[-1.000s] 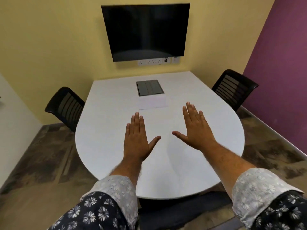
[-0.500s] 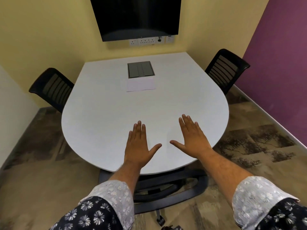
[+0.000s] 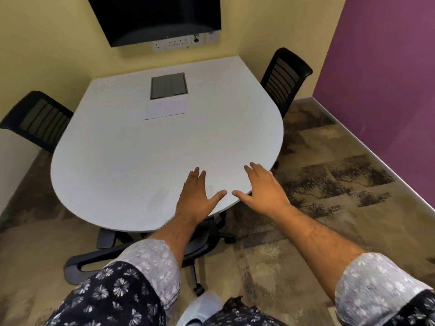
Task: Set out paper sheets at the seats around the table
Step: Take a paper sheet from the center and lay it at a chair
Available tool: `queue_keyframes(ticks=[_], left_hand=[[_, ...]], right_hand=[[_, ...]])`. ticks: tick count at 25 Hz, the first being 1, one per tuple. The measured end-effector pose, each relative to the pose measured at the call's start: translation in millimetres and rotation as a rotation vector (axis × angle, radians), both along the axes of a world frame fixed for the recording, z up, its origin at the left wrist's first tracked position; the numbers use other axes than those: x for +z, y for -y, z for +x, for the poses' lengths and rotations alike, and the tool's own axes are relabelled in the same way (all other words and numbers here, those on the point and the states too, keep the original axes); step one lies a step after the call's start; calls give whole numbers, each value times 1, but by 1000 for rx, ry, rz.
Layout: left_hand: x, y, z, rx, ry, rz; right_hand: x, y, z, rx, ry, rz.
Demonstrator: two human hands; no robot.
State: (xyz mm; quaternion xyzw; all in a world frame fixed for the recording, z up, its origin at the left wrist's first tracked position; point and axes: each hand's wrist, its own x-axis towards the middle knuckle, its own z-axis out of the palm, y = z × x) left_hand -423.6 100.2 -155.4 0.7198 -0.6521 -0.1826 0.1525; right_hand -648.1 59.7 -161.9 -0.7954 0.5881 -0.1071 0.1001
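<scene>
hovering both hands over the near tabletop (image 3: 131, 161) edge, nothing held.
i see left hand (image 3: 196, 200) and right hand (image 3: 263, 191) spread flat, grip empty; paper sheets (image 3: 166, 110) lie at 12 o'clock, long axis 9-to-3, touching the grey hatch (image 3: 168, 85); i judge a far reach could fan the stack.

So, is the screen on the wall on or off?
Off, it seems: the screen is fully dark, with no picture or light on it. Only its lower part is in view.
</scene>
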Motion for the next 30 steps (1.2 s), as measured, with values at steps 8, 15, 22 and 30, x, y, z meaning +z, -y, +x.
queue_keyframes(ticks=[8, 15, 22, 30], left_hand=[[-2, 54, -95, -80, -24, -87], [-22, 145, -145, -106, -95, -94], [-42, 288, -128, 68, -255, -103], [-52, 395, -63, 365, -538, -152]], right_hand=[[-5, 33, -78, -104, 31, 13], [-9, 123, -126, -151, 72, 63], [4, 282, -129, -66, 138, 148], [-2, 427, -57, 113, 170, 246]])
